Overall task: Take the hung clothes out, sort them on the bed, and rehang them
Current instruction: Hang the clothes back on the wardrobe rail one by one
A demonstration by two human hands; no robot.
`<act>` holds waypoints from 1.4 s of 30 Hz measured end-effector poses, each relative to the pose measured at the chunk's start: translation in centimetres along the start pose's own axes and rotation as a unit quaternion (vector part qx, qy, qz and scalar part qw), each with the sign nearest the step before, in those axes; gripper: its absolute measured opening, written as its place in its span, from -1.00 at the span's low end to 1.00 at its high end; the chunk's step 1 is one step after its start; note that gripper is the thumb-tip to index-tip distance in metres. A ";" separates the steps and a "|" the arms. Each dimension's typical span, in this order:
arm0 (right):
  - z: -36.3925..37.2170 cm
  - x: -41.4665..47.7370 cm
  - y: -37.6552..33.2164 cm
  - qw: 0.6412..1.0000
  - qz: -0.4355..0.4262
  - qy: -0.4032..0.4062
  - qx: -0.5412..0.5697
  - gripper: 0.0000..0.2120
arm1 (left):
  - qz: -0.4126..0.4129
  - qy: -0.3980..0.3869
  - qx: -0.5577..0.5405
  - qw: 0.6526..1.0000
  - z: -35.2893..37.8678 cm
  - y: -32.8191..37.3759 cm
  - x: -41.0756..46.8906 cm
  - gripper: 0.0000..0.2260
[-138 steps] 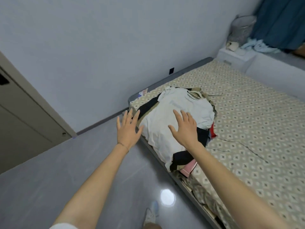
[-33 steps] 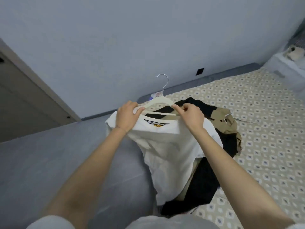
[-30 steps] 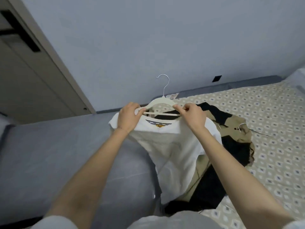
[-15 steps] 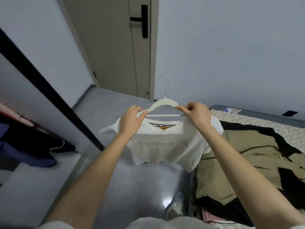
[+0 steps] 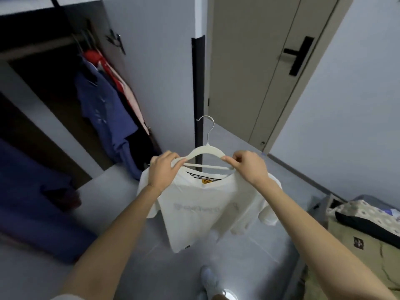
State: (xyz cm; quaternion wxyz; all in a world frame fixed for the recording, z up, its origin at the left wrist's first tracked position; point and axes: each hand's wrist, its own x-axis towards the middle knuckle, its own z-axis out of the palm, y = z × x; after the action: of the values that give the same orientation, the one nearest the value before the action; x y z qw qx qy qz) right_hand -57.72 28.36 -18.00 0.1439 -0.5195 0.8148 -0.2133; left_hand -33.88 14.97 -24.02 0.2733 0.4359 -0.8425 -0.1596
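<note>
Item: white cotton T-shirt (image 5: 201,208) on a cream curved hanger (image 5: 205,149), wire hook uppermost, held in the air before us above the grey floor (image 5: 249,256).

Hold: our left hand (image 5: 161,169) grips one hanger shoulder and our right hand (image 5: 249,167) pinches the other, the fingers of both closed on it.

Axis: the hanger runs side to side between our hands.

Destination, as we judge it: the open dark wardrobe (image 5: 43,72), up and to the left, nearer our left hand.
</note>
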 end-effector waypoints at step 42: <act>22.0 26.0 -47.4 0.978 -0.134 -0.063 0.148 -0.50 | -0.277 0.073 0.209 0.935 -25.5 -39.7 8.3 -0.48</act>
State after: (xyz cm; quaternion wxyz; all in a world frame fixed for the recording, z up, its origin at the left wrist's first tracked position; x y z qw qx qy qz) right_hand -21.35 -17.09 -13.80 0.2403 -0.6092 0.6866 -0.3158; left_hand 3.18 -15.27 -21.13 0.1819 0.7096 -0.6805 -0.0171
